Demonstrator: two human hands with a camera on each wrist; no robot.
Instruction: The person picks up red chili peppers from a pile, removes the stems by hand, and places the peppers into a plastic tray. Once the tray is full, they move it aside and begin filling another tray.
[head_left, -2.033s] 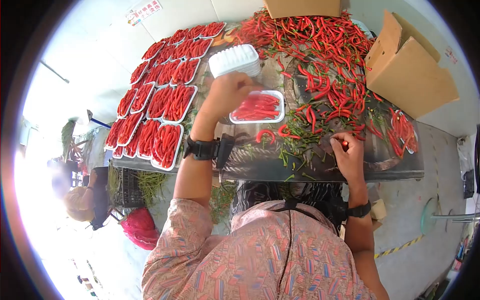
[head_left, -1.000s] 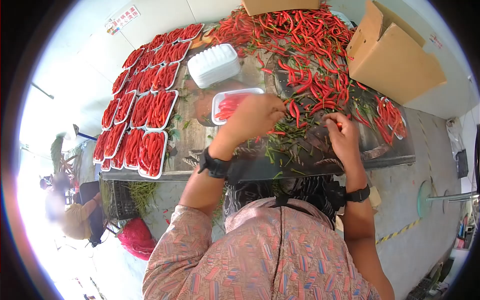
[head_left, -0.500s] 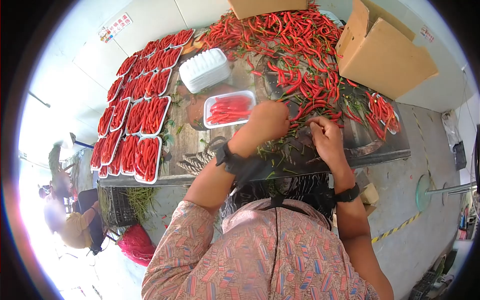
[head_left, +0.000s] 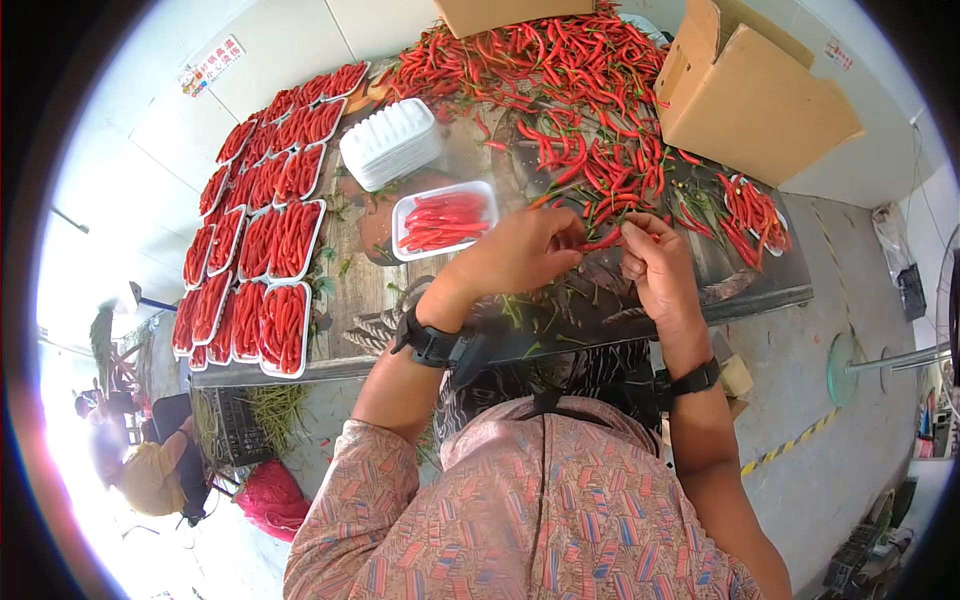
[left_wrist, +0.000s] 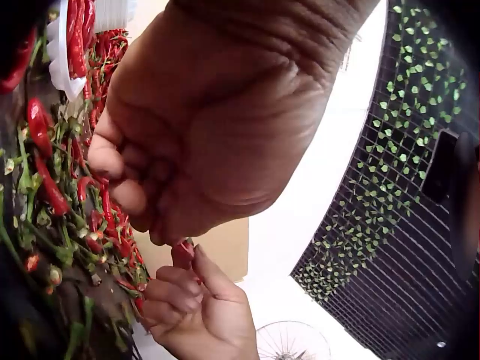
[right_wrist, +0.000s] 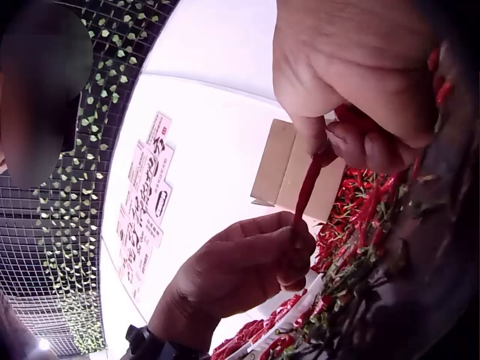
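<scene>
A red chili pepper (right_wrist: 306, 193) spans the two hands in the right wrist view. My left hand (head_left: 520, 252) has its fingers curled round one end, and my right hand (head_left: 660, 270) pinches the other end between thumb and finger. More red shows inside the right hand's curled fingers. Beneath the hands lie green stems (head_left: 525, 310) and loose peppers. Left of the left hand, a white tray (head_left: 398, 222) holds a layer of red peppers. Behind it stands a stack of empty white trays (head_left: 392, 146).
Filled pepper trays (head_left: 285, 328) cover the table's left side. A large pepper pile (head_left: 540, 60) spreads across the back. A cardboard box (head_left: 760, 110) stands at the back right, near another pepper tray (head_left: 752, 212). Another person (head_left: 155, 475) is at far left.
My left hand has moved from above the near tray rightward to my right hand, and now grips a pepper with it. The whole table view has shifted left.
</scene>
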